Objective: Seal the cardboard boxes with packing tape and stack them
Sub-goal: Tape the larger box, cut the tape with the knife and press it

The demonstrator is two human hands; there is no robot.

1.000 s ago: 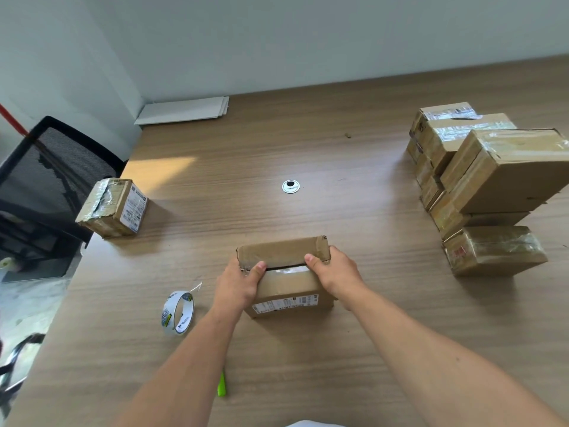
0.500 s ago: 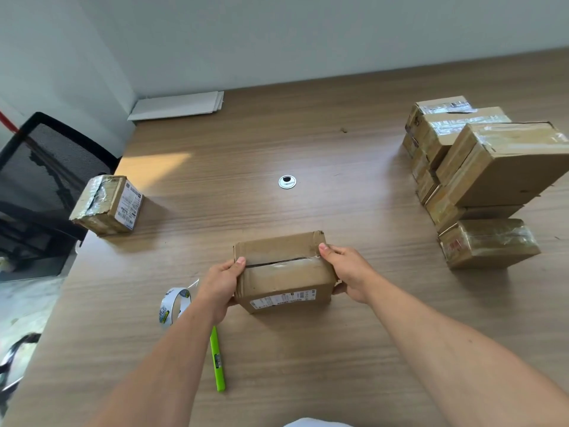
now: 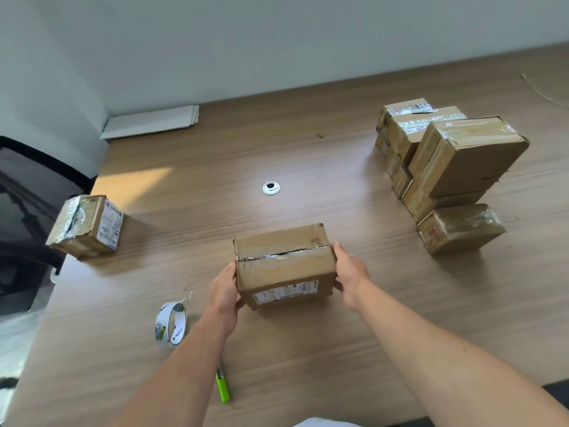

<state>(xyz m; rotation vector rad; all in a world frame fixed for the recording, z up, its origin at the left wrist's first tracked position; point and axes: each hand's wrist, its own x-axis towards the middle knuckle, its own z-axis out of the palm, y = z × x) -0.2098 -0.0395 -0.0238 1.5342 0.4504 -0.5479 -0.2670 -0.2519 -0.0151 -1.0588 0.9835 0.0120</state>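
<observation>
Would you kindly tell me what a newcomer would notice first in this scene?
The eye lands first on the cardboard box at the middle of the table, gripped at each side by the left hand and right hand, a dark gap along its top seam. Next comes the stack of taped boxes at the far right, then the tape roll standing on edge beside the left forearm.

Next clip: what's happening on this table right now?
A person holds a cardboard box between both hands on the wooden table, left hand on its left side, right hand on its right. Its top flaps are down, the seam showing as a dark line. The tape roll stands beside the left arm, no hand on it. Taped boxes are piled at the right; one more sits alone at the left.
</observation>
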